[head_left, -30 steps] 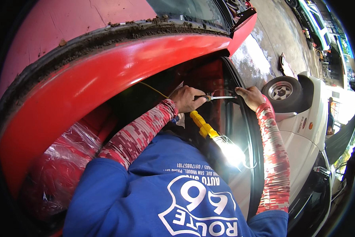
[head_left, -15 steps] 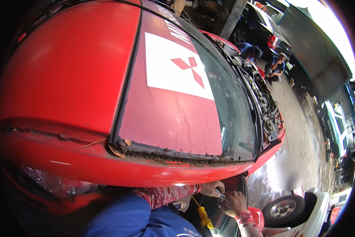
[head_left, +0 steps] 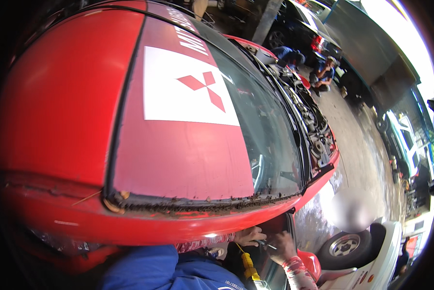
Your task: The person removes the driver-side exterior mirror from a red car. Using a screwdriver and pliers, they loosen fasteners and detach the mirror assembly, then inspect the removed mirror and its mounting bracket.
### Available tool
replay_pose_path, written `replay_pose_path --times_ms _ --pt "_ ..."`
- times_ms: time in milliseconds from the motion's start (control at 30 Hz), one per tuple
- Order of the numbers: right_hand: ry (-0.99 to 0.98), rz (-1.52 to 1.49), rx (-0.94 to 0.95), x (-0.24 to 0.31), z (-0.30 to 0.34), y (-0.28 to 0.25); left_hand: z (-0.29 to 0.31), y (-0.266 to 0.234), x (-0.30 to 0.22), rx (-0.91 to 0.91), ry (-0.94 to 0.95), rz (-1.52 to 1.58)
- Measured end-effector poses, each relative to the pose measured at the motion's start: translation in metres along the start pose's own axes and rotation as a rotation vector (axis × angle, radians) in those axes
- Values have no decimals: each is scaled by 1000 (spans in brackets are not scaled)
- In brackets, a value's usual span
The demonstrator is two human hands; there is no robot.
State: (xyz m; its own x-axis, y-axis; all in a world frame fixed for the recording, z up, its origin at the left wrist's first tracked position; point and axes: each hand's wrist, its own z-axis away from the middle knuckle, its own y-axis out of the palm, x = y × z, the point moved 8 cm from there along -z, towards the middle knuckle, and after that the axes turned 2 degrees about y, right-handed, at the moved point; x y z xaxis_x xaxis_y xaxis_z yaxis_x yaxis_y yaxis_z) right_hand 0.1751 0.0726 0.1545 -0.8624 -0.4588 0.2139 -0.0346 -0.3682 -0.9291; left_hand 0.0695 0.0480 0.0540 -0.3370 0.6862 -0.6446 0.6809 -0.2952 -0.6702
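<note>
Beside the open door of a red car, my left hand (head_left: pixel 249 236) reaches under the roof edge. Its fingers are closed on a small slim tool (head_left: pixel 266 244) with a dark body and a bright metal end; its exact kind is too small to tell. Close to the bright end, my right hand (head_left: pixel 282 247) has its fingers curled, a little blurred, and what they hold is hidden. Both forearms wear red-and-white patterned sleeves. The door (head_left: pixel 290 227) is below and around my hands. A yellow work light (head_left: pixel 248 267) hangs on a yellow cord below my left hand.
The red car roof (head_left: pixel 72 96) and the windshield (head_left: pixel 265 140) with its sunshade banner fill the left and middle. Its engine bay (head_left: pixel 318 130) is uncovered. A white vehicle's wheel (head_left: pixel 345 245) stands close on the right. Two people (head_left: pixel 322 75) crouch beyond the car's front.
The view has shifted, so the car sits further left and lower. My hands stay together at the door; the small tool's bright end now points toward my right hand.
</note>
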Motion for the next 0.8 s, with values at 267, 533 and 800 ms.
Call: replay_pose_path --times_ms 267,533,800 --pt "719 -37 250 -83 70 -22 -11 -41 -22 74 -64 60" --pt "732 -395 -12 -97 68 -10 -12 -55 -22 110 -267 283" --pt "770 -400 34 -92 65 -11 19 8 2 333 -826 1092"
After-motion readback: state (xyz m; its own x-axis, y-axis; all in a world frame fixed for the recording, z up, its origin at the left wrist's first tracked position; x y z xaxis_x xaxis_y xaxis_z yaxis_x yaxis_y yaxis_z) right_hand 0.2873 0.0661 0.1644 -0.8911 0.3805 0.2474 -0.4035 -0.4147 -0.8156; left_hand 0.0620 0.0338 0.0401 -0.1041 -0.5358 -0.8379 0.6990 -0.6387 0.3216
